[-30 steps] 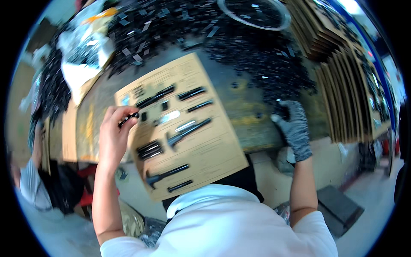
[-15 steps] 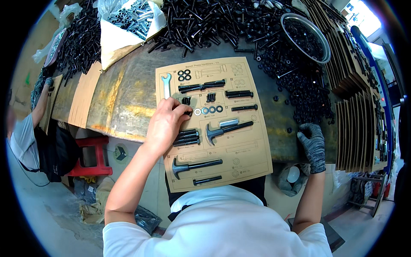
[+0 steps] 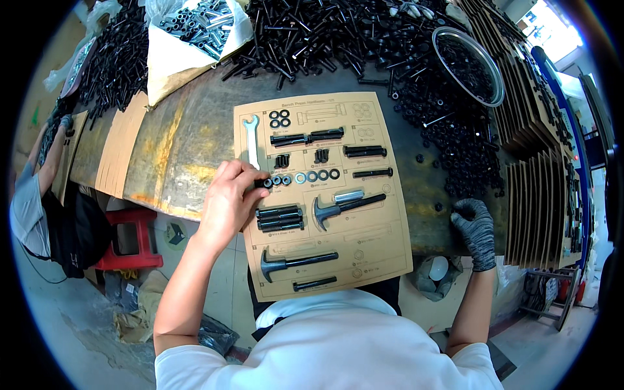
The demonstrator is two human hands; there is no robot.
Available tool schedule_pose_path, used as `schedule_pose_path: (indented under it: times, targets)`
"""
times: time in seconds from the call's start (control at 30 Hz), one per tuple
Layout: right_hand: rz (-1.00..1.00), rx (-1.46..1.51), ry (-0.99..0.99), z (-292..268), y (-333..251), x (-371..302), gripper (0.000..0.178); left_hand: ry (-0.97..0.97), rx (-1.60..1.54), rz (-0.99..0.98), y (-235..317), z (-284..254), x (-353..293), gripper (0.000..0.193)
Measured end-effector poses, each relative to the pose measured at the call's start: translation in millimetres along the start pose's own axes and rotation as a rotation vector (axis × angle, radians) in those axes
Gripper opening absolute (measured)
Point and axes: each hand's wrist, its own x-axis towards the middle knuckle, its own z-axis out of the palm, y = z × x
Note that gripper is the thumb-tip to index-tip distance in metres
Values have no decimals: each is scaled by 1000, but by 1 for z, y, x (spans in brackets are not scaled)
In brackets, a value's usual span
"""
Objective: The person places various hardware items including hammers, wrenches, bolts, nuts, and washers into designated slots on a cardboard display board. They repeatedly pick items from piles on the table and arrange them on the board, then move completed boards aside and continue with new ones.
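Note:
A brown cardboard hardware sheet (image 3: pixel 344 250) lies over the near edge of the table, against my body. My bare left hand (image 3: pixel 224 198) is at its left side, finger and thumb closed on a black nut (image 3: pixel 266 183) at the left end of a row of nuts. Beside that row sit several washers (image 3: pixel 312 176). A silver open-end wrench (image 3: pixel 252 140), black bolts (image 3: pixel 279 218), a silver tube (image 3: pixel 349 195) and two T-shaped black pins (image 3: pixel 299 257) lie on the sheet. My right hand (image 3: pixel 476 234), in a grey glove, rests curled at the table edge; its contents are hidden.
Loose black nuts (image 3: pixel 465 162) spread above my right hand, with a clear round rim (image 3: pixel 499 91) among them. Black bolts (image 3: pixel 305 39) heap at the back beside a white sack (image 3: pixel 172 68) of metal sleeves. Cardboard sheets (image 3: pixel 533 214) stand at right. Another person (image 3: pixel 32 214) works at left.
My left hand has moved left and slightly down along the nut row, uncovering nuts and the bolts below. The view shifts a little; my right hand stays curled at the table edge.

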Motion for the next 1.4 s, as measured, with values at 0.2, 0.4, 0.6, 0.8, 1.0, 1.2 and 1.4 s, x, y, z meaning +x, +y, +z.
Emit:
schedule_pose_path:
  times: [0.2,0.4,0.6,0.8,1.0,1.2,1.4]
  targets:
    - [-180,-60,84,-6,-22,9,19,51,-1,28,-8,5,-6,34]
    - [-272,-148,-14,15,-44,28,22,205,-73,-119,-14,2,-3,24]
    - [-87,-76,76,-3,-35,2,29,241,-121,-267,-38,-3,-2,19]
    - [-145,-82,58,23,-22,-18,43,198,-67,-279,-21,-2,48,30]
    - [-327,-206,10,31,-39,0,42,46,130,-292,-21,0,73,49]
    - [-311,-298,243,59,-23,-2,25,23,207,-309,-23,7,80,47]
    - [-252,-247,295,55,-25,15,19,-1,284,-364,-24,9,84,43]
